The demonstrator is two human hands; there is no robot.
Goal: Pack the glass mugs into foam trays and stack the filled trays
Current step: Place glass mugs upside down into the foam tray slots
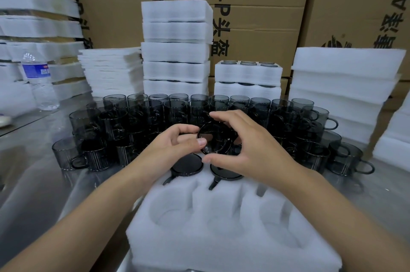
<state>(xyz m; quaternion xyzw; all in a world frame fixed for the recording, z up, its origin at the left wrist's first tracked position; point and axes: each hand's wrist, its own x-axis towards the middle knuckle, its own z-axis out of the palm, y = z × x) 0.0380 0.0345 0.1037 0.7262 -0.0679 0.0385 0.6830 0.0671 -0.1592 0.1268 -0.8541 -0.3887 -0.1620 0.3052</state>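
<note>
Held mug [214, 139]: smoky dark glass, tilted, round face toward camera, above far row of foam tray [221, 238]. Left hand [173, 145] fingers pinched its rim; right hand [248, 145] fingers curved round other side. Two seated mugs [187, 164] in far pockets; three near pockets open. Loose mugs [199, 107], too many to count, crowded tray's far edge. Behind: five-tray stack [176, 49], two-tray stack [248, 74]. Bare tabletop [40, 183] left of tray.

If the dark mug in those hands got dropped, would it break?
Probably: the mug looks like smoky glass, so it would likely crack on the hard metal table. Its shiny surface may be slippery; the left hand and right hand both hold it.
</note>
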